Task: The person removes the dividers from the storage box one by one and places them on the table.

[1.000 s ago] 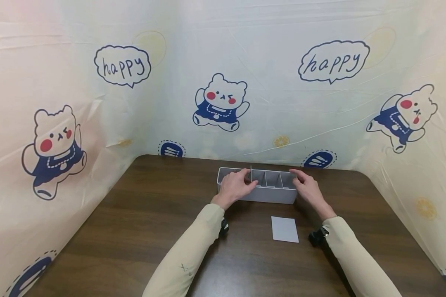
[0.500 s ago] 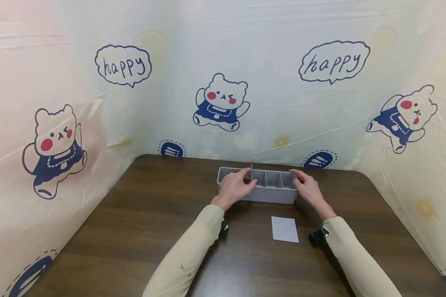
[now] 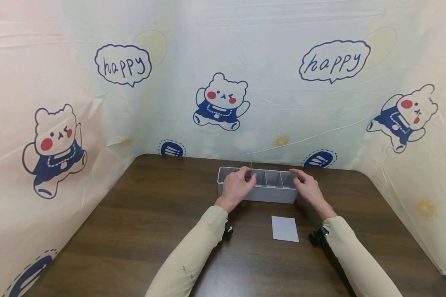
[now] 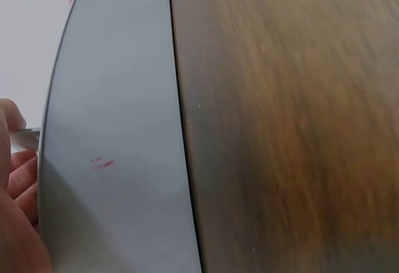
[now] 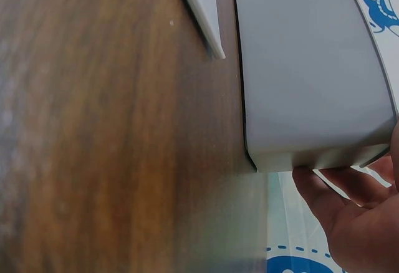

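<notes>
Right of centre in the frame, the divider point(image 3: 251, 165) pinched in the left hand point(image 3: 236, 187) stands higher above the grey box point(image 3: 269, 195) than a second ago, apparently now partly drawn out, while the right hand point(image 3: 310, 192) clasps the box's right-hand end.

brown wood-grain table point(image 3: 134, 222) with rounded far corners, pale creased curtain point(image 3: 275, 115) behind and on both sides of the table, cartoon bears point(image 3: 221, 109) and "happy" bubbles point(image 3: 123, 66) printed beyond the table, soft sheen on its near part
</notes>
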A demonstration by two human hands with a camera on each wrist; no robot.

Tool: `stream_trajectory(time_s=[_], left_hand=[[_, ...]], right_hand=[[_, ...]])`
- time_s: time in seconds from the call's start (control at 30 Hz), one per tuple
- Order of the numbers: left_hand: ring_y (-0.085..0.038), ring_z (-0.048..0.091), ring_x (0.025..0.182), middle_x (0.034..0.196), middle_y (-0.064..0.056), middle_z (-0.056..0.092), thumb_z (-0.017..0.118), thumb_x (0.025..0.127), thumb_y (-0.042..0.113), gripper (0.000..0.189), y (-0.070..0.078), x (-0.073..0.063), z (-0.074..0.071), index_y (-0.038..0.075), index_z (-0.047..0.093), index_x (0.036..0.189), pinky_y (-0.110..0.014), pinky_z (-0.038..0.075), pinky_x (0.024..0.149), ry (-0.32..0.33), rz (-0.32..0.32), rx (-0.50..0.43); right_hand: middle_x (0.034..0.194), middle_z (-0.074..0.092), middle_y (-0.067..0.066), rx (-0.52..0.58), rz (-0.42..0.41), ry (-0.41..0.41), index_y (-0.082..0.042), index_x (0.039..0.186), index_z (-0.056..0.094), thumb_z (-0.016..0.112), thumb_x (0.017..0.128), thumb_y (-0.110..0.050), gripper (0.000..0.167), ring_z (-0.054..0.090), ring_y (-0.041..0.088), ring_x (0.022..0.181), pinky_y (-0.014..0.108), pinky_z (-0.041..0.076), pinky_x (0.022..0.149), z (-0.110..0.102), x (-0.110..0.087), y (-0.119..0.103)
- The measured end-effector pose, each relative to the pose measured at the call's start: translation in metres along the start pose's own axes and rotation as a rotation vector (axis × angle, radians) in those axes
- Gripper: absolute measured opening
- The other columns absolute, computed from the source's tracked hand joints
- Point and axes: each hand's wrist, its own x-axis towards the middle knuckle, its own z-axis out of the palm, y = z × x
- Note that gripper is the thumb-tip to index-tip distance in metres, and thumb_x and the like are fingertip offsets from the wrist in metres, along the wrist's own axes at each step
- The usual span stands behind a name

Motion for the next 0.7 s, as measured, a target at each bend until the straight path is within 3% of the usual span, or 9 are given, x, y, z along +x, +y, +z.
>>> stream_trajectory(time_s=[0.4, 0.7], left_hand=[[-0.013, 0.069, 0.06, 0.088, -0.002, 0.077, 0.062, 0.093, 0.031, 0.025, 0.009, 0.003, -0.001, 0.011, 0.07, 0.104, -0.027, 0.052, 0.055, 0.055, -0.033, -0.019], [-0.015, 0.069, 0.061, 0.09, -0.004, 0.077, 0.061, 0.094, 0.028, 0.025, 0.014, 0.003, -0.004, 0.008, 0.07, 0.106, -0.026, 0.052, 0.054, 0.081, -0.046, -0.038]], right_hand=[[0.143, 0.05, 0.019, 0.005, -0.001, -0.001, -0.015, 0.143, 0.048, 0.042, 0.102, -0.02, 0.042, 0.048, 0.034, 0.111, 0.049, 0.043, 0.093, -0.002, 0.0, -0.002], [0.14, 0.052, 0.018, 0.002, -0.004, -0.004, -0.015, 0.143, 0.049, 0.042, 0.102, -0.019, 0.042, 0.049, 0.032, 0.108, 0.043, 0.042, 0.087, -0.001, -0.001, -0.001]])
